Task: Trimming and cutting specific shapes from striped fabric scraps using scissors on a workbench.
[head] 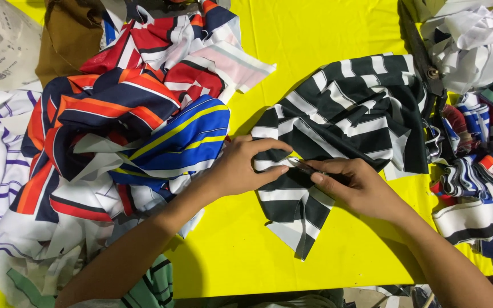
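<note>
A black-and-white striped fabric piece (349, 108) lies crumpled on the yellow table (315, 28). My left hand (243, 165) pinches a fold of this fabric near its lower left part. My right hand (358, 185) holds a small metal tool (306, 166), thin like thread snips, with its tip at the fold between the two hands. The tool is partly hidden by my fingers.
A heap of striped fabric pieces in blue, orange, red and white (121, 120) lies to the left. More striped scraps (480, 171) pile at the right edge. A brown cloth (67, 37) and a clear plastic bag (1, 40) sit at the top left.
</note>
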